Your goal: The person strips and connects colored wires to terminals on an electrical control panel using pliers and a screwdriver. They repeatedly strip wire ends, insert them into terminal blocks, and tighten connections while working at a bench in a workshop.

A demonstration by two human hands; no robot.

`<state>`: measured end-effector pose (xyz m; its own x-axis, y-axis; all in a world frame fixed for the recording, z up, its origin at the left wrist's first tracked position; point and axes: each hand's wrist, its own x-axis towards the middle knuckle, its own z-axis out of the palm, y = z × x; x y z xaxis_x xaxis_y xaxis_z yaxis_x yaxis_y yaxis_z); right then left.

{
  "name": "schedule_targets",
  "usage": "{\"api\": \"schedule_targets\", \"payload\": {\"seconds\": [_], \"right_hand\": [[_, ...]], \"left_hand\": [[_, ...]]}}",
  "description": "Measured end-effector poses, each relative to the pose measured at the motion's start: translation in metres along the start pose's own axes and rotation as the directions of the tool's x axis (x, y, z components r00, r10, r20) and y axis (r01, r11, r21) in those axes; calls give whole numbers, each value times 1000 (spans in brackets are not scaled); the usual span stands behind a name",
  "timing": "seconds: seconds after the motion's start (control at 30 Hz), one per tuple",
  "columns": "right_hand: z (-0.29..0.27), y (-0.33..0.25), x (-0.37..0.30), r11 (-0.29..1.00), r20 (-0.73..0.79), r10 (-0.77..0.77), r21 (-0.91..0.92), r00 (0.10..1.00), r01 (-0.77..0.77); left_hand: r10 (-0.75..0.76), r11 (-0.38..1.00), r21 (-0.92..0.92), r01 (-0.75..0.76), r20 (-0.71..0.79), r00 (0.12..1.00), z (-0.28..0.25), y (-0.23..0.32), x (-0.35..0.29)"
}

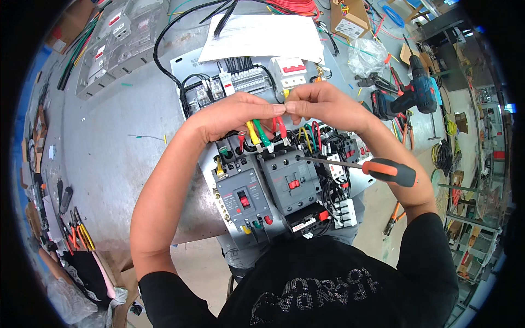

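My left hand [243, 113] and my right hand [320, 105] meet above the middle of an electrical panel, fingertips pinched together. What they pinch is hidden by the fingers. Just below hang thick leads with metal lugs: a yellow cable [252, 133], a green cable [262, 136] and a red cable [281, 128]. Nearer me sit a grey contactor [292, 183] with a red tab and a moulded-case circuit breaker [243, 194] with a red switch. A screwdriver [385, 171] with an orange and black handle points its shaft at the contactor's upper terminals, its handle over my right forearm.
Behind the hands are a terminal block [250, 80], a white miniature breaker [290, 71] and a white paper sheet [262, 38]. A cordless drill [413, 95] lies at the right. Grey enclosures [117, 46] stand far left; pliers [79, 235] lie at the left edge.
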<state>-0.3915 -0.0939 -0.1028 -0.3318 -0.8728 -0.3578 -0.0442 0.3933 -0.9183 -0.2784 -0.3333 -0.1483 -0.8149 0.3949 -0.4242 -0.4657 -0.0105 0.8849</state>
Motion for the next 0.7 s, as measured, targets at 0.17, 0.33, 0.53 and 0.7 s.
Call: {"api": "schedule_targets", "payload": {"seconds": [0.17, 0.33, 0.53, 0.7], "right_hand": [[25, -20, -7, 968, 32, -8, -249, 999, 16], [36, -25, -5, 843, -21, -9, -538, 1000, -4], [44, -20, -5, 671, -36, -218, -731, 975, 123], [48, -11, -3, 441, 27, -401, -870, 916, 219]], "left_hand": [[12, 995, -101, -17, -51, 999, 3, -3, -5], [2, 996, -86, -8, -76, 997, 2, -2, -4], [-19, 1000, -22, 18, -72, 997, 0, 3, -4], [-55, 998, 9, 56, -92, 994, 3, 8, -4]]}}
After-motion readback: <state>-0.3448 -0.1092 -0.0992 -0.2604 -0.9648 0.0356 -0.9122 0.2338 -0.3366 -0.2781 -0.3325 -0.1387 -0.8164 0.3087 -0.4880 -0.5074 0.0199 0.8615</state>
